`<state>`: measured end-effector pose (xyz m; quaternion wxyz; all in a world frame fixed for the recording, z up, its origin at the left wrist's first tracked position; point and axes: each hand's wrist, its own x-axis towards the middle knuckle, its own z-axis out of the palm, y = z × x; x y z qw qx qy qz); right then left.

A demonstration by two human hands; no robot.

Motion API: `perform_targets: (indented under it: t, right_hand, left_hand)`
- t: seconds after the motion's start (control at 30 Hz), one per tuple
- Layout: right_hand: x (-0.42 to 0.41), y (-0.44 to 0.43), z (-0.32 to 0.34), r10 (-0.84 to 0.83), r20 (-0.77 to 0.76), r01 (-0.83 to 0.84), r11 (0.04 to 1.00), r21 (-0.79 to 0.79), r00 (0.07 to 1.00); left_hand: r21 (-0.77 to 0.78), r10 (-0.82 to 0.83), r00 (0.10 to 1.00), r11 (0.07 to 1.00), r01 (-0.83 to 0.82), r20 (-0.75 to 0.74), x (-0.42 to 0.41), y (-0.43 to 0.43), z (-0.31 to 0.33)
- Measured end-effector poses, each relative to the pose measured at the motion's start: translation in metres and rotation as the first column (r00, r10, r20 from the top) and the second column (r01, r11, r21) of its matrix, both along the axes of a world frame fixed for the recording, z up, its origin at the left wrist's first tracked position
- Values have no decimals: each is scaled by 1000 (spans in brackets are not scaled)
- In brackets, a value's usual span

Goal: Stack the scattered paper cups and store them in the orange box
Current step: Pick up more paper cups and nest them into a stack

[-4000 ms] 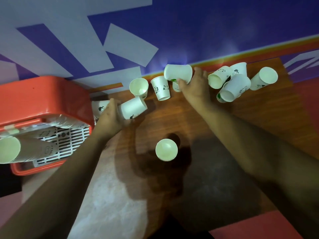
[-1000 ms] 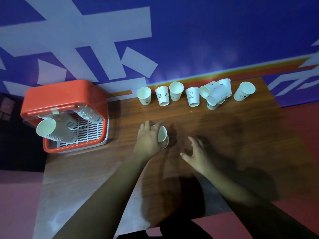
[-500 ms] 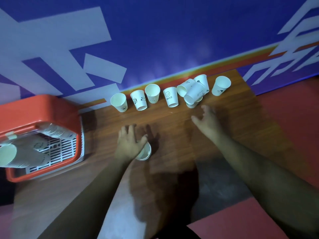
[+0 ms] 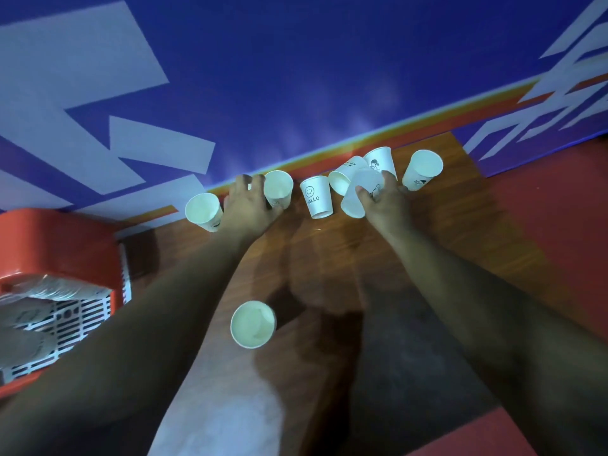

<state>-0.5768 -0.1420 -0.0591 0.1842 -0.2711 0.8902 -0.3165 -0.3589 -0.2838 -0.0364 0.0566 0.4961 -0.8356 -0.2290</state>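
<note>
Several white paper cups stand in a row along the wall at the back of the wooden table (image 4: 460, 232). My left hand (image 4: 246, 207) curls over one cup in that row and hides nearly all of it, between an open cup (image 4: 202, 212) and another cup (image 4: 278, 192). My right hand (image 4: 383, 202) grips a tilted cup (image 4: 357, 194) in a small pile, right of the HELLO cup (image 4: 316, 197). One cup (image 4: 253, 324) stands alone near me. The orange box (image 4: 59, 245) sits at the left with stacked cups (image 4: 49, 291) lying inside.
A blue wall with pale shapes rises right behind the cup row. Two more cups (image 4: 380, 161) (image 4: 422, 169) stand at the right end of the row. The table's right edge drops to a red floor (image 4: 559, 209).
My left hand has let go of the lone near cup and moved up to the back row. My right hand has moved forward and closed on the tilted cup.
</note>
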Motion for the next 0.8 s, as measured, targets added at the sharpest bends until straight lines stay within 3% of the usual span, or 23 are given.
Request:
perform_targets:
  t: [0.13, 0.33, 0.53, 0.67, 0.8]
  right_hand:
    - [-5, -7, 0, -11, 27, 12, 999, -47, 1000]
    - [-5, -11, 2, 46, 9, -45, 996, -82, 999]
    - [3, -3, -6, 163, -34, -164, 986, -14, 986]
    - [26, 0, -16, 346, -97, -329, 931, 158, 933]
    - [44, 11, -35, 424, -137, -374, 883, 285, 895]
  left_hand:
    - [108, -9, 997, 994, 0, 80, -23, -9, -13]
    - [71, -46, 986, 997, 35, 159, -31, -26, -39]
    - [25, -87, 983, 996, 84, 159, -26, -27, -41]
    - [42, -64, 994, 997, 61, 86, -23, -24, -43]
    - [84, -10, 992, 996, 20, -125, 0, -8, -30]
